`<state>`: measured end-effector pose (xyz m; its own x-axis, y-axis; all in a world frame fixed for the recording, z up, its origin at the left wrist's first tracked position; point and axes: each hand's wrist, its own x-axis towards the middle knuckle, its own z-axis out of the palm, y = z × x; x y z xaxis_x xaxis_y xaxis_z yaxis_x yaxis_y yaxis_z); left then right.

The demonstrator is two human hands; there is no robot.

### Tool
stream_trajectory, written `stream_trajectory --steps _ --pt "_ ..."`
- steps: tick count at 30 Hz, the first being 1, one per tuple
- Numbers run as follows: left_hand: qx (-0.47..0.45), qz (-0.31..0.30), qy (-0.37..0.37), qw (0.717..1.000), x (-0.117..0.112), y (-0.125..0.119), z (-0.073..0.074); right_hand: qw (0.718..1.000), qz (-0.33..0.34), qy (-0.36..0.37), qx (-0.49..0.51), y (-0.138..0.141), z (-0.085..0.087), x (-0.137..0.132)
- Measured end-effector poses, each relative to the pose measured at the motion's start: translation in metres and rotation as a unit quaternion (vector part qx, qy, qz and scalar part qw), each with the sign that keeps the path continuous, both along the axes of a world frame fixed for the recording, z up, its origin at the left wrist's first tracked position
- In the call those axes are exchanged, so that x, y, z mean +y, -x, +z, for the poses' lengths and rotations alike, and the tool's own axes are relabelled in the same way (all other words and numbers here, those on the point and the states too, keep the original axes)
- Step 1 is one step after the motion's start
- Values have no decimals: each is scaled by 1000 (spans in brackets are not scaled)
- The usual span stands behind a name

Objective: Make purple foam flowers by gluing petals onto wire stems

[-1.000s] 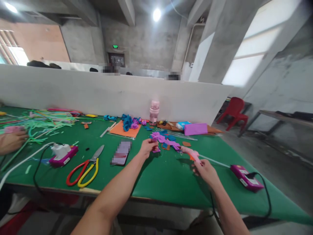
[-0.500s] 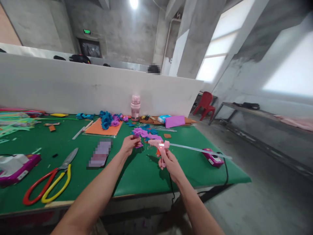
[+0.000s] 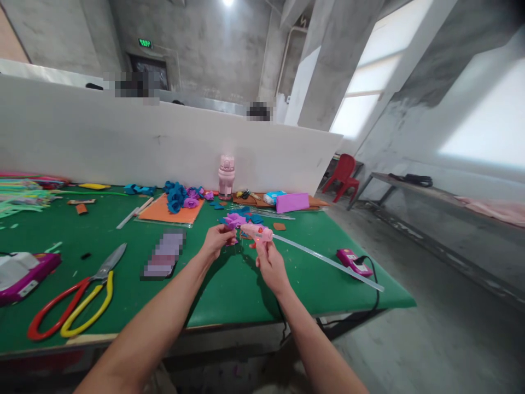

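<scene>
My right hand (image 3: 269, 264) grips a pink glue gun (image 3: 256, 233) with a red light on its side; a long clear glue stick (image 3: 328, 261) juts out behind it to the right. The nozzle points left at a small purple felt piece (image 3: 233, 221) pinched in my left hand (image 3: 216, 243). Both hands hover over the green table (image 3: 229, 287), just in front of a heap of purple and blue felt cut-outs (image 3: 250, 219).
Red and yellow scissors (image 3: 74, 303) lie at the left, beside a blurred flat object (image 3: 163, 255). A purple power strip (image 3: 353, 261) with a black cord sits at the right edge. An orange sheet (image 3: 170, 211) with felt flowers, a pink bottle (image 3: 226, 176) and a white partition (image 3: 123, 142) stand behind.
My right hand has brought the glue gun leftward up to the purple piece in my left hand. The view swung right, away from another person's hand at the left.
</scene>
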<state>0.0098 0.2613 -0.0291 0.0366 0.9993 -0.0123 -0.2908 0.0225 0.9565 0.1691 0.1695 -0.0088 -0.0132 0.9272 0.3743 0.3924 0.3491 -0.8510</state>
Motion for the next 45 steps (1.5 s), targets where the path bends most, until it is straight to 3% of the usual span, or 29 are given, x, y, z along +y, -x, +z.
stream_trajectory --steps 25,45 --pt "3 4 -7 1000 1 -1 -1 993 -25 -42 -105 5 -2 4" --pt "2 2 -14 1000 0 0 -1 991 -25 -63 -117 6 -3 6"
